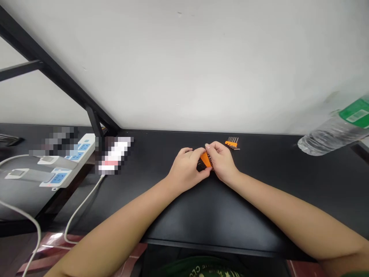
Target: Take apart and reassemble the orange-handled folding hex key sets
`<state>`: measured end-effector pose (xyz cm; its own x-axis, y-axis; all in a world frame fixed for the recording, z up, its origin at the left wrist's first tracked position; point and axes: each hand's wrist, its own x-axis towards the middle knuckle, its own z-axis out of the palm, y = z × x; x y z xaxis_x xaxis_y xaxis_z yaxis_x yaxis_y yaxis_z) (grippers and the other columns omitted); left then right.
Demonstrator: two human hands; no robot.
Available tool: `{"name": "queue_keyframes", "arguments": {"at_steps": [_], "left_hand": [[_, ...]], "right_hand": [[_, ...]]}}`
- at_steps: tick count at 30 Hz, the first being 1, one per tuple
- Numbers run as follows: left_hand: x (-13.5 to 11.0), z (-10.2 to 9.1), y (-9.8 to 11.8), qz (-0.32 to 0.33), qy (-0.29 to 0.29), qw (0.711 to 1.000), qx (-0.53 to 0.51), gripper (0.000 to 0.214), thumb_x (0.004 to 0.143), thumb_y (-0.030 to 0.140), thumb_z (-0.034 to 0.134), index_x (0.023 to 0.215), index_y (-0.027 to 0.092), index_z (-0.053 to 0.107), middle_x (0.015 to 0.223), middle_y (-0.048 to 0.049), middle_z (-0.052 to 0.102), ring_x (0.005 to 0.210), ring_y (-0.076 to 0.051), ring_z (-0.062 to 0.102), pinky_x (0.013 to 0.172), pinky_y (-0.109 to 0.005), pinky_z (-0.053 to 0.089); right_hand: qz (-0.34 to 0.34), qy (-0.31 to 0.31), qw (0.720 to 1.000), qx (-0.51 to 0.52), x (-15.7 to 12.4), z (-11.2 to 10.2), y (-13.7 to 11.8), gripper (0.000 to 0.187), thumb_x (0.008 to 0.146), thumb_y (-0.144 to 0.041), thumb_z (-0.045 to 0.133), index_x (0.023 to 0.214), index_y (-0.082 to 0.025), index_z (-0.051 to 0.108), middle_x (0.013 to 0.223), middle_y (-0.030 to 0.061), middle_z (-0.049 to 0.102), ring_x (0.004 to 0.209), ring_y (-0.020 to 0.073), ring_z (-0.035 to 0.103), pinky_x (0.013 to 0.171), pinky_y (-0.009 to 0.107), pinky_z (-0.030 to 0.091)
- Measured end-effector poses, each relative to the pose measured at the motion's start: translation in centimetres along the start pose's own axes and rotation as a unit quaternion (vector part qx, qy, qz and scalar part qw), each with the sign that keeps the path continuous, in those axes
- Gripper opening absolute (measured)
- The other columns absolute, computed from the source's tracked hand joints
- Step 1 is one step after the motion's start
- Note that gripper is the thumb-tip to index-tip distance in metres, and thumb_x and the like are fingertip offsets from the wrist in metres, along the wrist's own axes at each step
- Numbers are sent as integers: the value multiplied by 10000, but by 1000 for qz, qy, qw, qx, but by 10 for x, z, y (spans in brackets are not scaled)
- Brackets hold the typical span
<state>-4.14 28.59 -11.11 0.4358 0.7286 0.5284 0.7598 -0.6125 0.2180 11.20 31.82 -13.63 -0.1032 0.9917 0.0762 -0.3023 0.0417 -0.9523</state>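
Here, near the middle of the frame, our left grip (186, 169) is closed around an orange-and-black holder (205, 159), with the thumb along its lower edge. From the other side, our right grip (223, 161) has its fingers curled at the holder's right end; we cannot tell whether they pinch anything or only rest there. We see the holder tilted between the two, partly hidden by fingers.

Just beyond, right of centre, a second orange holder (231, 144) lies on the black bench (265, 154) with a row of metal bits (233, 139) poking out of its upper side. At the right edge we have a clear bottle (325, 138) with a green label; at the left, a white power strip (76, 156) with plugs in it, and nearer us a pale cable (88, 195). A white wall (201, 69) fills the upper frame.
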Motion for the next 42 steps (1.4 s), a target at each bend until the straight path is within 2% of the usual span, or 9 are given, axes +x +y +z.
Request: {"name": "queue_keyframes", "arguments": {"at_steps": [10, 14, 16, 18, 22, 24, 29, 31, 42], "left_hand": [[3, -6, -22, 5, -53, 998, 29, 436, 822, 344, 746, 1216, 220, 604, 964, -38, 760, 916, -242, 729, 1105, -502, 452], [2, -16, -43, -40, -76, 995, 52, 418, 806, 378, 765, 1166, 206, 640, 886, -44, 751, 858, -260, 722, 997, -487, 521], [2, -21, -52, -78, -58, 994, 51, 426, 815, 385, 758, 1186, 215, 637, 906, -37, 759, 848, -257, 724, 962, -469, 541], [2, -22, -57, -110, -34, 992, 52, 443, 816, 392, 761, 1202, 218, 631, 945, -35, 766, 858, -256, 728, 933, -445, 556], [1, -20, -54, -113, -34, 992, 42, 443, 806, 384, 779, 1189, 215, 635, 975, -37, 771, 896, -255, 737, 910, -413, 564], [1, -18, -51, -106, -42, 993, 32, 435, 811, 376, 777, 1188, 215, 633, 978, -36, 774, 905, -251, 739, 929, -415, 558], [1, -17, -51, -126, -58, 990, 17, 441, 834, 407, 757, 1208, 215, 627, 1006, -40, 777, 942, -251, 736, 915, -401, 557], [1, -17, -51, -136, -61, 989, 9, 443, 834, 419, 756, 1207, 218, 628, 1012, -38, 778, 950, -252, 736, 896, -393, 560], [2, -11, -48, -139, -39, 989, 0, 505, 843, 357, 731, 1301, 183, 609, 1147, -76, 764, 995, -278, 741, 910, -423, 589]], "right_hand": [[40, 2, 995, 91, 7, -10, -18, 518, 862, -548, 733, 707, -249, 339, 528, -94, 312, 403, 61, 224, 367, 215, 174], [-72, 12, 993, -94, 16, -28, -24, 444, 927, -547, 651, 715, -247, 402, 555, -66, 359, 442, 94, 323, 435, 252, 271], [-177, -55, 937, -295, 18, -36, -23, 381, 957, -489, 622, 721, -238, 459, 575, -35, 441, 503, 123, 411, 515, 277, 310], [-258, -132, 833, -472, 17, -40, -17, 329, 985, -416, 578, 729, -231, 484, 604, -4, 510, 547, 147, 455, 559, 296, 287], [-280, -200, 680, -648, 12, -37, 1, 288, 1031, -346, 496, 777, -218, 537, 665, 45, 609, 570, 172, 506, 568, 316, 233], [-261, -212, 671, -661, 11, -34, 2, 289, 1027, -389, 529, 803, -211, 567, 699, 56, 643, 600, 181, 546, 575, 309, 254], [-200, -163, 785, -563, 18, -40, -25, 265, 1031, -418, 528, 901, -211, 630, 720, 9, 662, 657, 163, 595, 630, 278, 367], [-190, -133, 796, -559, 26, -48, -37, 219, 1019, -353, 541, 903, -208, 656, 729, 2, 658, 666, 156, 590, 649, 277, 391], [-286, -259, 594, -706, 31, -41, -24, 246, 1009, -205, 551, 1099, -230, 779, 1173, 102, 667, 1042, 257, 572, 809, 365, 385]]}}
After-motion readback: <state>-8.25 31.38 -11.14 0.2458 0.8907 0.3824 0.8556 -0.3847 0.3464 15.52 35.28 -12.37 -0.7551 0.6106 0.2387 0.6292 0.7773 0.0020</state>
